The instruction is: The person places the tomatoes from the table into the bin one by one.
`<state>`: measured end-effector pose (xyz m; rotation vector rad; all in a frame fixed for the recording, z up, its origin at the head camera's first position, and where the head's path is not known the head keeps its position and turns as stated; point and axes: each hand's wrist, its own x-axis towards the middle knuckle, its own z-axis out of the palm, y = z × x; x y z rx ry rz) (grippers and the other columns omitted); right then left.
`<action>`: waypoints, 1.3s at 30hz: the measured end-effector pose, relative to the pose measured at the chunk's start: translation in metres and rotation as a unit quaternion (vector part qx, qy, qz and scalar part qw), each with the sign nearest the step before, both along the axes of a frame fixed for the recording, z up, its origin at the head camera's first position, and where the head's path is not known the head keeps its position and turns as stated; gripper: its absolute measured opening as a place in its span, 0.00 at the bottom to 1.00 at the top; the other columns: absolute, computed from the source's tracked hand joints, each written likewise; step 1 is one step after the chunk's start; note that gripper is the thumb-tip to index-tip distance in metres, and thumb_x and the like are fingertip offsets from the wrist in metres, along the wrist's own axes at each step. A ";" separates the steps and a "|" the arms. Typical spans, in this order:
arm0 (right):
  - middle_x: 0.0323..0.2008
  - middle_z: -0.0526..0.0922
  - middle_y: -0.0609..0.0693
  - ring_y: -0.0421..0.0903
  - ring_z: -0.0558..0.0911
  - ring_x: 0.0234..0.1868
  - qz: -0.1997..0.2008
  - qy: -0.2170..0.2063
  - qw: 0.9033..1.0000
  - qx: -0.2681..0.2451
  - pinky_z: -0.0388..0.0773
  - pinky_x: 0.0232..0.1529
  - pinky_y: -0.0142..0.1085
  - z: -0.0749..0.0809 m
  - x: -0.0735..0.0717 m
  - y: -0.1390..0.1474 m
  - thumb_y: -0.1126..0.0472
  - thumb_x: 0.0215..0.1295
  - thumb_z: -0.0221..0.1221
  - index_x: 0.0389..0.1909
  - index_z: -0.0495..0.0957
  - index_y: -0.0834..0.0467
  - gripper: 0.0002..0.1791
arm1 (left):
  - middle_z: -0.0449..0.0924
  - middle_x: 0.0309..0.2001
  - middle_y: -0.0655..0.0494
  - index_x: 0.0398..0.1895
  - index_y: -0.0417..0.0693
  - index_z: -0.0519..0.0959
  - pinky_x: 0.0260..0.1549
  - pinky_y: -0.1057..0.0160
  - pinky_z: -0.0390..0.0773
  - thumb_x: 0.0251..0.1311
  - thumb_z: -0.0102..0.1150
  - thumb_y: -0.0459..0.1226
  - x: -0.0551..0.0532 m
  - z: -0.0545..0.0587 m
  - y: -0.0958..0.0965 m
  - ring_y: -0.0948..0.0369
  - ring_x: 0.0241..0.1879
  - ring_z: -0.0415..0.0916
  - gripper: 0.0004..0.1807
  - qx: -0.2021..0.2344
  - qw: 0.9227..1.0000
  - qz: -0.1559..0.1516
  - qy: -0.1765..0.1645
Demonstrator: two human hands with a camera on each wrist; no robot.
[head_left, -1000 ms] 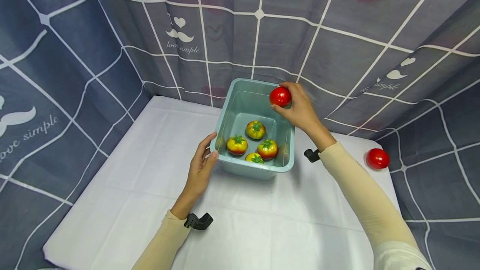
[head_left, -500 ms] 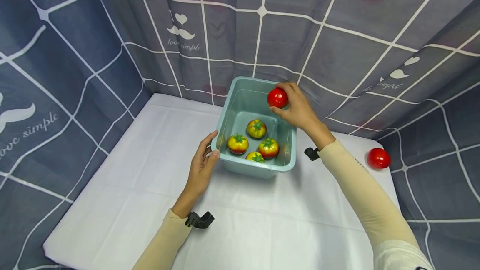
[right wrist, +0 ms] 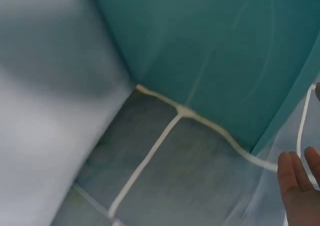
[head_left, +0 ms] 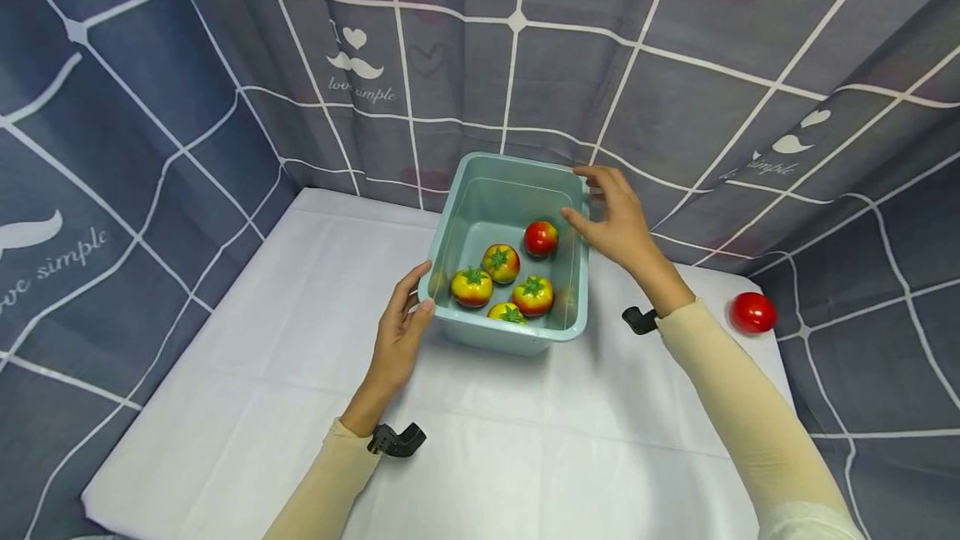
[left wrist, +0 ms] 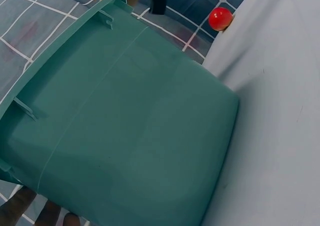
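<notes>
A blue-green plastic bin (head_left: 517, 340) stands on the white table. My left hand (head_left: 397, 340) grips its near left corner, thumb by the rim and fingers along the side wall. In the left wrist view, the fingers (left wrist: 47, 213) show at the bin's lower edge. Over the far right rim, my right hand (head_left: 618, 219) has its thumb and fingers spread, holding nothing. Inside lie several glossy yellow-red tomatoes with green leafy tops, one tomato (head_left: 471, 287) at the left. A redder tomato (head_left: 541, 238) lies below the right hand, beside the others.
Another red tomato (head_left: 753, 312) sits near the table's right edge, outside the bin. Grey-blue checked curtains (head_left: 465, 65) hang behind and on both sides. The white-covered table (head_left: 300, 340) extends left of and in front of the bin.
My right hand has let go of the red tomato, which dropped into the bin, and the hand has drawn right with its fingers spread. The left hand stays at the corner.
</notes>
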<state>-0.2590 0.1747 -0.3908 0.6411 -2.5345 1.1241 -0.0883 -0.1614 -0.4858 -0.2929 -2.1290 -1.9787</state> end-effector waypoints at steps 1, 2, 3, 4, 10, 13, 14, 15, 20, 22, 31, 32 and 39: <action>0.68 0.77 0.59 0.60 0.79 0.67 -0.007 0.006 1.000 -0.008 0.80 0.67 0.57 -0.001 0.003 0.006 0.61 0.66 0.75 0.72 0.75 0.59 0.34 | 0.63 0.82 0.58 0.83 0.62 0.64 0.60 0.73 0.76 0.83 0.51 0.34 0.000 0.000 0.000 0.58 0.69 0.74 0.31 -0.001 1.000 -0.001 0.000; 0.68 0.78 0.59 0.60 0.79 0.67 -0.013 0.012 1.000 -0.019 0.80 0.67 0.57 -0.002 0.006 0.012 0.62 0.66 0.75 0.71 0.76 0.59 0.33 | 0.63 0.82 0.58 0.84 0.61 0.64 0.60 0.73 0.76 0.83 0.51 0.33 0.000 0.000 0.000 0.58 0.69 0.74 0.31 0.000 1.000 -0.001 0.001; 0.67 0.78 0.59 0.60 0.80 0.67 -0.020 0.019 0.999 -0.028 0.80 0.66 0.56 -0.004 0.009 0.019 0.62 0.66 0.75 0.70 0.77 0.60 0.32 | 0.63 0.82 0.57 0.84 0.61 0.64 0.59 0.73 0.76 0.83 0.51 0.33 0.000 0.000 0.001 0.59 0.69 0.75 0.31 0.000 1.000 -0.001 0.002; 0.66 0.79 0.59 0.60 0.81 0.66 -0.029 0.025 0.999 -0.037 0.81 0.66 0.55 -0.006 0.012 0.026 0.62 0.66 0.74 0.69 0.78 0.60 0.31 | 0.64 0.82 0.57 0.84 0.61 0.64 0.59 0.73 0.77 0.82 0.52 0.33 0.000 -0.001 0.001 0.59 0.68 0.75 0.31 0.000 1.000 0.000 0.003; 0.63 0.81 0.60 0.57 0.81 0.62 -0.107 0.038 0.989 -0.091 0.79 0.63 0.30 -0.021 0.028 0.077 0.67 0.68 0.71 0.67 0.80 0.61 0.27 | 0.64 0.82 0.58 0.83 0.62 0.65 0.60 0.73 0.77 0.82 0.52 0.33 0.000 -0.001 0.000 0.51 0.70 0.74 0.31 0.000 1.000 0.004 0.001; 0.63 0.81 0.60 0.52 0.81 0.62 -0.156 0.030 0.981 -0.107 0.76 0.61 0.23 -0.032 0.035 0.105 0.70 0.68 0.70 0.67 0.80 0.61 0.26 | 0.65 0.81 0.58 0.83 0.62 0.65 0.59 0.73 0.77 0.82 0.52 0.33 0.000 -0.001 0.000 0.49 0.70 0.75 0.31 0.000 1.000 0.006 0.001; 0.63 0.81 0.59 0.47 0.82 0.61 -0.176 0.028 0.978 -0.107 0.76 0.60 0.21 -0.036 0.038 0.114 0.69 0.69 0.69 0.67 0.80 0.62 0.26 | 0.65 0.81 0.59 0.83 0.62 0.65 0.59 0.73 0.77 0.82 0.52 0.32 0.000 -0.001 0.000 0.50 0.70 0.75 0.31 0.001 1.000 0.007 0.001; 0.62 0.81 0.58 0.43 0.82 0.60 -0.193 0.023 0.975 -0.111 0.75 0.60 0.20 -0.040 0.040 0.124 0.69 0.69 0.69 0.67 0.79 0.62 0.26 | 0.65 0.81 0.59 0.83 0.61 0.65 0.59 0.73 0.77 0.82 0.52 0.32 0.000 -0.001 0.000 0.51 0.70 0.75 0.31 0.002 1.000 0.008 0.001; 0.58 0.80 0.42 0.27 0.79 0.52 -0.268 -0.021 0.954 -0.136 0.75 0.54 0.17 -0.055 0.058 0.165 0.65 0.72 0.68 0.68 0.78 0.61 0.25 | 0.64 0.82 0.59 0.83 0.61 0.65 0.60 0.74 0.77 0.82 0.52 0.33 -0.001 0.000 0.001 0.47 0.71 0.74 0.31 0.001 1.000 0.004 0.000; 0.57 0.78 0.36 0.25 0.78 0.51 -0.298 -0.040 0.944 -0.134 0.74 0.56 0.18 -0.063 0.064 0.181 0.61 0.73 0.68 0.69 0.78 0.57 0.25 | 0.64 0.82 0.59 0.83 0.61 0.65 0.61 0.74 0.77 0.82 0.52 0.33 -0.001 0.000 0.001 0.44 0.71 0.73 0.31 0.001 1.000 0.003 -0.001; 0.71 0.77 0.43 0.42 0.71 0.75 -0.437 -0.105 0.884 -0.130 0.62 0.80 0.38 -0.101 0.082 0.228 0.48 0.71 0.68 0.72 0.76 0.46 0.31 | 0.63 0.82 0.61 0.83 0.64 0.64 0.61 0.73 0.77 0.83 0.51 0.33 -0.001 0.000 0.001 0.44 0.72 0.72 0.31 -0.002 1.000 0.001 -0.006; 0.73 0.74 0.46 0.46 0.68 0.78 -0.446 -0.119 0.877 -0.134 0.60 0.82 0.41 -0.105 0.084 0.230 0.48 0.70 0.68 0.74 0.74 0.47 0.32 | 0.63 0.82 0.60 0.84 0.63 0.64 0.61 0.73 0.76 0.83 0.51 0.33 -0.001 0.000 0.001 0.44 0.72 0.72 0.31 -0.002 1.000 0.000 -0.005; 0.79 0.66 0.59 0.57 0.63 0.81 -0.469 -0.164 0.856 -0.144 0.56 0.85 0.51 -0.129 0.092 0.235 0.51 0.69 0.67 0.79 0.66 0.54 0.40 | 0.63 0.82 0.60 0.83 0.64 0.64 0.61 0.73 0.77 0.83 0.52 0.34 0.000 0.001 0.001 0.48 0.71 0.74 0.31 -0.002 1.000 0.000 -0.006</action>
